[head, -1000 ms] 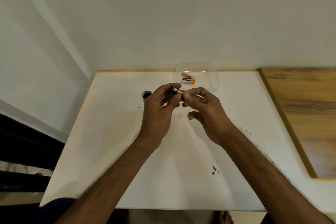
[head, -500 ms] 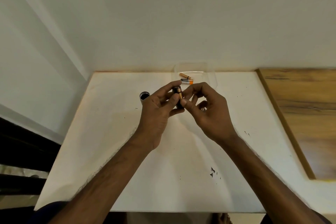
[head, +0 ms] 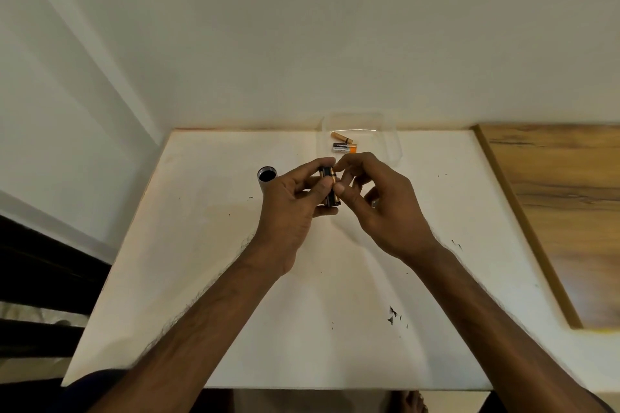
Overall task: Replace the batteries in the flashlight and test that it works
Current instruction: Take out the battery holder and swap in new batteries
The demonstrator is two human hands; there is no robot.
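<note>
My left hand is curled round a battery bundle, a short upright cluster of black-and-copper cells; whether they sit in a holder I cannot tell. The thumb and fingers wrap its lower part. My right hand meets it from the other side, thumb and forefinger pinching the upper part of the same bundle, the other fingers loosely bent behind. Both hands hover above the white table, close together, near its far half.

Just beside my left hand, partly hidden by its knuckles, the flashlight tube stands upright on the table with its open dark mouth facing up. Beyond my hands, at the far edge against the wall, is a clear plastic container. In it lie a copper battery and, just nearer me, a black-and-orange battery. A few black marks dot the table on my right, and a wooden surface adjoins the table on that side.
</note>
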